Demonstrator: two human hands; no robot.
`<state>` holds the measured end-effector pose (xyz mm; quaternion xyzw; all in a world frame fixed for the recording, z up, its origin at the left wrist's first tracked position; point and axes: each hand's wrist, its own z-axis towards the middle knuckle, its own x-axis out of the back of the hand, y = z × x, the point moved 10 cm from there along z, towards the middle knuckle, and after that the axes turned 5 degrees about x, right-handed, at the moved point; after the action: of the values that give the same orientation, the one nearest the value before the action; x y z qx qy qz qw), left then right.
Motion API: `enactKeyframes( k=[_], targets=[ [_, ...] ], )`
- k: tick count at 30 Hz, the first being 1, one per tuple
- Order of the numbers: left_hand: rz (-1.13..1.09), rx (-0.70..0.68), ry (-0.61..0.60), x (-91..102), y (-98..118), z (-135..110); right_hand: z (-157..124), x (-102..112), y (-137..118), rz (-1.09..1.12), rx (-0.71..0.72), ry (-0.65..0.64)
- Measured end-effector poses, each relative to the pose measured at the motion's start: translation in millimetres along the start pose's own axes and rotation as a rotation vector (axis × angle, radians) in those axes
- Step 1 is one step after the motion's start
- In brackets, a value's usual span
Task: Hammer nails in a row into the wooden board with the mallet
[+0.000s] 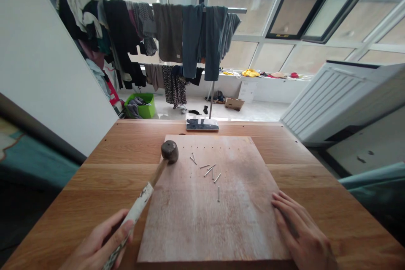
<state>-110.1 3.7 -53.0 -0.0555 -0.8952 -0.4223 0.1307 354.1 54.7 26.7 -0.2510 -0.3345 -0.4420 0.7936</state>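
While the left hand (98, 240) grips the handle of a rubber mallet (169, 152), the dark mallet head is over the far left part of a wooden board (205, 219). It is hard to tell if the head touches the board. The right hand (300, 228) lies open and flat at the board's right edge. Thin steel nails (209, 171) lie in a loose bunch on the board, near the mallet head. The board sits on a wooden counter (126, 143).
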Motion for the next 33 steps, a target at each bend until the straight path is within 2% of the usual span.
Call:
enactKeyframes(
  k=[4,6,9,11,14,17,20,23,25,28,29,33],
  targets=[
    [0.053,0.01,-0.056,1.5,4.7,2.9,10.4,2.6,1.7,-0.033,0.025,-0.053],
    [0.132,-0.04,-0.053,0.0,18.5,0.8,24.6,7.2,-5.3,-0.016,0.047,-0.056],
    [0.266,-0.168,0.005,-2.5,43.4,-3.0,56.1,6.9,-28.9,0.101,0.073,-0.08],
    [0.323,-0.289,0.079,-2.0,58.4,-5.7,80.6,-9.0,-49.8,0.218,0.067,-0.191],
    [0.361,-0.434,0.178,1.8,67.6,-9.8,117.4,-49.8,-84.8,0.354,0.09,-0.423],
    [0.371,-0.444,0.194,5.5,61.2,-10.0,152.4,-99.1,-109.2,0.401,0.133,-0.631],
    [0.322,-0.372,0.065,-1.2,52.0,-7.8,187.8,-140.6,-116.1,0.343,0.139,-0.703],
    [0.235,-0.268,-0.099,-13.6,44.0,-4.9,208.4,-172.2,-115.9,0.208,0.129,-0.787],
    [0.219,-0.271,-0.065,-11.1,46.5,-3.0,212.6,-184.9,-115.5,0.149,0.123,-0.851],
    [0.255,-0.4,0.123,2.5,62.1,-6.0,214.2,-191.2,-116.5,0.137,0.126,-0.886],
    [0.265,-0.425,0.147,3.4,65.2,-7.3,214.3,-191.7,-116.6,0.14,0.129,-0.888],
    [0.238,-0.305,0.056,-5.3,55.1,-2.5,217.7,-192.1,-117.0,0.207,0.135,-0.849]
  ],
)
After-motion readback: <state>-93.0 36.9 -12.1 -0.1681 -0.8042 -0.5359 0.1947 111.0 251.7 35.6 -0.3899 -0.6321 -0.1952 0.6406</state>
